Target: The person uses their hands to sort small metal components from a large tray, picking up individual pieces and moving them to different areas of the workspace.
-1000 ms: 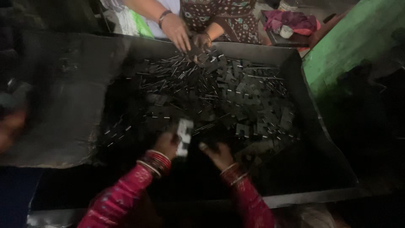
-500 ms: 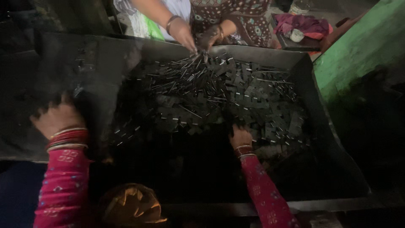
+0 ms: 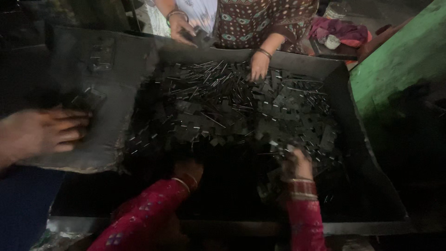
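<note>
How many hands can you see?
5. The left hand and right hand, red-sleeved, nearest; two of a person opposite, one raised, one on the metal pieces; one blurred at left. More may be hidden.

Dark metal pieces [image 3: 241, 107], thin rods and flat plates, are glinting dully inside a matt, sooty sheet-metal tray [image 3: 371, 176]. The left hand [image 3: 188, 173] and right hand [image 3: 297, 162] are showing patterned red cloth sleeves and glossy bangles. A rough, worn grey sheet [image 3: 107, 93] is overlapping the tray's rim.
</note>
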